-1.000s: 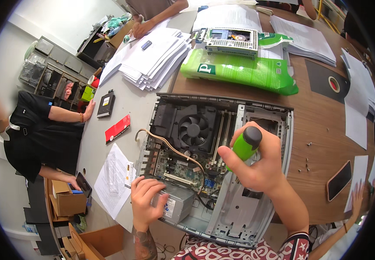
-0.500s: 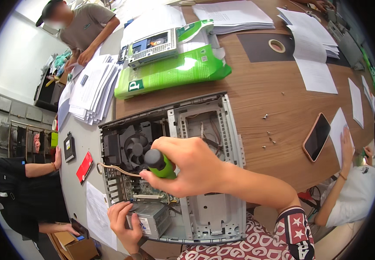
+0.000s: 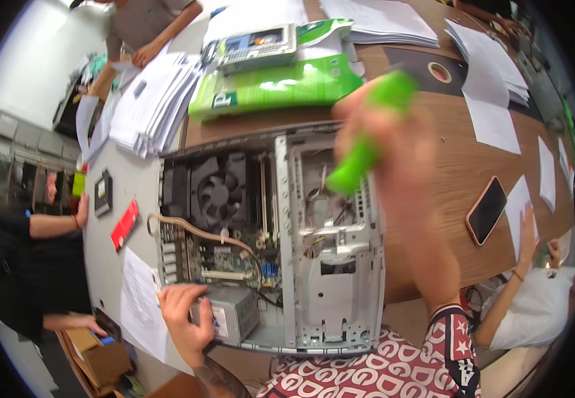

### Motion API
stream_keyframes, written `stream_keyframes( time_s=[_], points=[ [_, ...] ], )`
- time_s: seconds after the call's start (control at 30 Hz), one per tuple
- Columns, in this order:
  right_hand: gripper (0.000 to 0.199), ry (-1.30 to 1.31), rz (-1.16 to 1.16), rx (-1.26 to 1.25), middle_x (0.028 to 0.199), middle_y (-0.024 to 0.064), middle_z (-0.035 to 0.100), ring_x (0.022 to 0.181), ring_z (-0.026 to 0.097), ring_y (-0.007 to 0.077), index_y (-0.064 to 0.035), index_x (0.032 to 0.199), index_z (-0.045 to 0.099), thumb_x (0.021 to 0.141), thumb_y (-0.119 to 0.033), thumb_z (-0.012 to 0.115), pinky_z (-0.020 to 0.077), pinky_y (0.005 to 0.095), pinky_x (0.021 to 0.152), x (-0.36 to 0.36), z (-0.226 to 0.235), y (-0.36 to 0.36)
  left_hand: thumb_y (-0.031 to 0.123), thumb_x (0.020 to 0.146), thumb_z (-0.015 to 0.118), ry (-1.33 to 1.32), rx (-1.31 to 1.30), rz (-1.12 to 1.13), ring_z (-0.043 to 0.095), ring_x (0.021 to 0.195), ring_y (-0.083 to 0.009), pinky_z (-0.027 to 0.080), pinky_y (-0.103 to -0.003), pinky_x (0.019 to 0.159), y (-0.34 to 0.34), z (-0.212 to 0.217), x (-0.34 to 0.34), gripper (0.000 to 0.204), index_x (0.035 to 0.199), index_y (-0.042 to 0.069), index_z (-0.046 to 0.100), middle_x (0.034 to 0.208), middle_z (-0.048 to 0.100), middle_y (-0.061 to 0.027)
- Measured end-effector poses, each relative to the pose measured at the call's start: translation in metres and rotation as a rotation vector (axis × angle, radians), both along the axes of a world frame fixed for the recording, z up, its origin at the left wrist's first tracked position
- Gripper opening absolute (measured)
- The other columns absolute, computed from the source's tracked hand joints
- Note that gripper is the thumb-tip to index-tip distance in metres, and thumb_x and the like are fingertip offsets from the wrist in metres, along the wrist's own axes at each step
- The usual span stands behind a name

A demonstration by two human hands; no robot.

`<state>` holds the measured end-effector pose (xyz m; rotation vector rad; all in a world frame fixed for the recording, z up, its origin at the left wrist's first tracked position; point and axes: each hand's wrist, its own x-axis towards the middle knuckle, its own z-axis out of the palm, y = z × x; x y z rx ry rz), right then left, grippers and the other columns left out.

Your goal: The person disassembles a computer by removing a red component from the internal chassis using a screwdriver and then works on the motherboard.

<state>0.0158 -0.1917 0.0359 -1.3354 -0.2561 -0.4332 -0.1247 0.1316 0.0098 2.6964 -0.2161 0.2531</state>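
Note:
An opened desktop computer case (image 3: 286,252) lies in front of me, its insides showing. A black fan (image 3: 214,191), tan cables (image 3: 201,231) and a silver power supply (image 3: 237,315) sit in it. My left hand (image 3: 188,317) rests at the power supply's corner and the case edge, fingers apart and holding nothing. Above the case's right side, my right hand (image 3: 383,136) is closed around a green screwdriver (image 3: 354,167). Motion smears both hand and tool, and the screwdriver's tip cannot be made out.
Beyond the case lies a green package (image 3: 281,86) with a metal drive cage (image 3: 259,48) on it. Paper stacks (image 3: 151,109), a tape roll (image 3: 439,72), a phone (image 3: 486,210) and a red box (image 3: 125,224) lie around. Other people are at the table's sides.
My right hand has swung with the screwdriver from over the fan up and to the right, uncovering the fan and board. My left hand stays by the power supply. The view has shifted slightly.

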Motion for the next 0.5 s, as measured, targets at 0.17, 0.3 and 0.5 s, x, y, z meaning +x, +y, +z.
stream_keyframes(
  time_s=[0.17, 0.3, 0.5],
  points=[
    [0.02, -0.125, -0.18, 0.234, 0.074, 0.0049, 0.053, 0.063, 0.05, 0.0136, -0.0043, 0.086, 0.057, 0.095, -0.021, 0.063, 0.0366, 0.028, 0.055, -0.006, 0.012, -0.074, 0.009, 0.077, 0.063, -0.022, -0.035, -0.036, 0.059, 0.092, -0.033, 0.038, -0.044, 0.098, 0.002, -0.009, 0.002, 0.017, 0.09, 0.0, 0.067, 0.091, 0.066, -0.0138],
    [0.025, -0.1, -0.406, 0.036, 0.067, 0.0044, 0.049, 0.058, 0.046, 0.0136, -0.0064, 0.082, 0.055, 0.094, -0.026, 0.064, 0.0339, 0.0279, 0.054, -0.026, -0.012, -0.093, 0.015, 0.075, 0.07, -0.084, -0.057, -0.006, 0.062, 0.095, -0.0296, 0.039, -0.047, 0.1, 0.011, -0.012, -0.007, 0.018, 0.089, 0.003, 0.067, 0.091, 0.067, -0.01],
    [0.026, -0.076, -0.582, 0.004, 0.071, 0.0047, 0.05, 0.059, 0.047, 0.013, -0.0067, 0.084, 0.053, 0.096, -0.027, 0.062, 0.0388, 0.0284, 0.055, -0.066, -0.059, -0.095, 0.023, 0.081, 0.063, -0.04, -0.013, -0.13, 0.059, 0.095, -0.0368, 0.037, -0.051, 0.1, 0.022, -0.017, -0.005, 0.027, 0.094, -0.001, 0.062, 0.094, 0.063, -0.0159]
  ],
)
